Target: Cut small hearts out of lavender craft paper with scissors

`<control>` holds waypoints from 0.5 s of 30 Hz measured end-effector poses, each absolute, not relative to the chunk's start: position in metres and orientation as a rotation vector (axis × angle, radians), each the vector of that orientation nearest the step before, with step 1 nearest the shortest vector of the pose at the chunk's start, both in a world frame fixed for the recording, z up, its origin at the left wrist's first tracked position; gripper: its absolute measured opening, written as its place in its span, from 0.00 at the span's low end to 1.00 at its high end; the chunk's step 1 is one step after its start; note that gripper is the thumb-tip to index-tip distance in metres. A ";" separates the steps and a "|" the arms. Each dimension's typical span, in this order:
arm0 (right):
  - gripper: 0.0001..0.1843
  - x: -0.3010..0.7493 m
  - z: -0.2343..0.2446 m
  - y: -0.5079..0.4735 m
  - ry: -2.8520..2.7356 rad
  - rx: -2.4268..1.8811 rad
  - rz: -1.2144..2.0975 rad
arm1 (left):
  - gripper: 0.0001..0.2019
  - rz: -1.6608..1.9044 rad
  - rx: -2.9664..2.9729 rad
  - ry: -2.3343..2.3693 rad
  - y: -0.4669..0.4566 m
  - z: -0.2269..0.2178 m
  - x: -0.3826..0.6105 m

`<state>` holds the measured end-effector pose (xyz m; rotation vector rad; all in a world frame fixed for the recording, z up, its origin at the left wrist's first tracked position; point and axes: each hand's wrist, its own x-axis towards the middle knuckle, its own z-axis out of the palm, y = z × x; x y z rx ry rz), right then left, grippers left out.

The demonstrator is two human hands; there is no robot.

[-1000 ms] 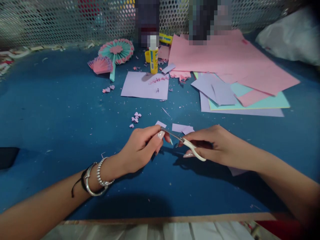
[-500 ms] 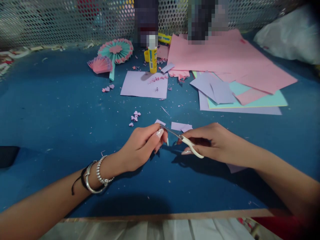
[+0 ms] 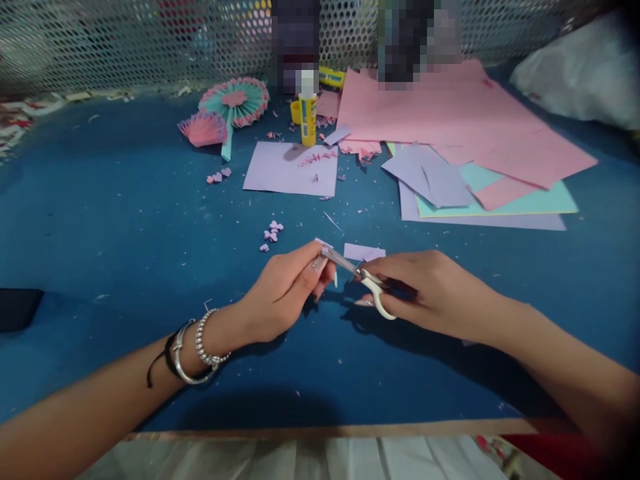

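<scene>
My right hand [image 3: 435, 293] grips white-handled scissors [image 3: 374, 288], its thumb and fingers in the loops. Their blades point left to the fingertips of my left hand [image 3: 295, 287]. That hand pinches a tiny piece of lilac paper [image 3: 325, 250], mostly hidden by the fingers, with the blade tips right at it. Just beyond the hands lies a lilac paper strip [image 3: 364, 252]. Small lilac paper hearts [image 3: 271, 231] sit in a cluster to the left, beyond my left hand.
A yellow glue stick [image 3: 309, 120] stands upright by a lilac sheet [image 3: 280, 170]. Pleated paper fans [image 3: 235, 100] lie back left, more hearts [image 3: 218, 176] below them. Pink sheets [image 3: 415, 107] and other papers fill the back right. A metal mesh [image 3: 125, 53] borders the back; a dark object [image 3: 19, 310] lies far left.
The scissor blades have turned slightly and their handles have spread a little apart. My right hand has shifted slightly. My left hand keeps its pinch in nearly the same place.
</scene>
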<state>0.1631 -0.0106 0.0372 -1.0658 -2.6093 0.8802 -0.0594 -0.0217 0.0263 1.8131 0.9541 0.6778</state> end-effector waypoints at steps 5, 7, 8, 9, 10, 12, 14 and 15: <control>0.11 0.166 0.030 -0.012 -2.662 -0.995 0.668 | 0.12 0.674 1.831 0.925 -0.021 0.029 -0.059; 0.11 0.166 0.031 -0.013 -2.673 -0.970 0.652 | 0.12 0.680 1.844 0.907 -0.020 0.028 -0.059; 0.11 0.166 0.032 -0.013 -2.675 -0.957 0.646 | 0.12 0.679 1.849 0.897 -0.020 0.028 -0.059; 0.11 0.166 0.032 -0.013 -2.675 -0.944 0.637 | 0.12 0.682 1.852 0.887 -0.020 0.027 -0.059; 0.10 0.166 0.033 -0.014 -2.675 -0.930 0.629 | 0.12 0.685 1.852 0.878 -0.021 0.027 -0.059; 0.10 0.166 0.034 -0.014 -2.673 -0.901 0.613 | 0.12 0.694 1.839 0.852 -0.021 0.025 -0.059; 0.09 0.165 0.034 -0.015 -2.676 -0.878 0.608 | 0.12 0.716 1.813 0.829 -0.022 0.024 -0.059; 0.09 0.165 0.034 -0.015 -2.677 -0.866 0.610 | 0.12 0.724 1.803 0.816 -0.023 0.024 -0.059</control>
